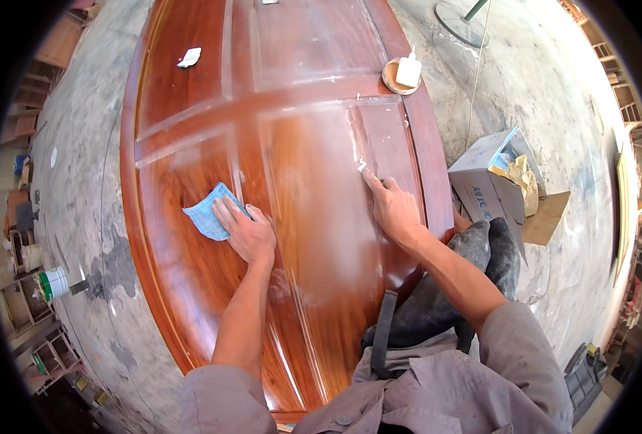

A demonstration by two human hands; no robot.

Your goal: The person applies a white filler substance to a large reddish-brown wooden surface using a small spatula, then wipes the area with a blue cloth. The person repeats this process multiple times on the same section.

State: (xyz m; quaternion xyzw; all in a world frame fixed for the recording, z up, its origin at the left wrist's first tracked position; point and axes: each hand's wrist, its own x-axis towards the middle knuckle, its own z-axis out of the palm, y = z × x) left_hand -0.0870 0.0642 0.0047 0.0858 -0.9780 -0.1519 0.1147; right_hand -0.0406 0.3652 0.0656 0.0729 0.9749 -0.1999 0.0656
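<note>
A large glossy red-brown wooden panel door [292, 239] lies in front of me, with white smears along its mouldings. On its left part my left hand [247, 230] presses a bent blue sheet of sandpaper [211, 211] between thumb and fingers, one corner sticking out to the left. My right hand [397, 208] is at the right moulding. Its index finger is stretched out, the tip at a small dab of white paste [361, 165], while the other fingers curl loosely with nothing visible in them. A pale blur hides the middle of the door.
A white squeeze bottle [408, 71] sits on a round dish [393, 75] at the door's right edge. A crumpled white scrap [189, 58] lies far left on the door. On the concrete floor stand an opened cardboard box [491, 184] to the right and a bucket [54, 282] to the left.
</note>
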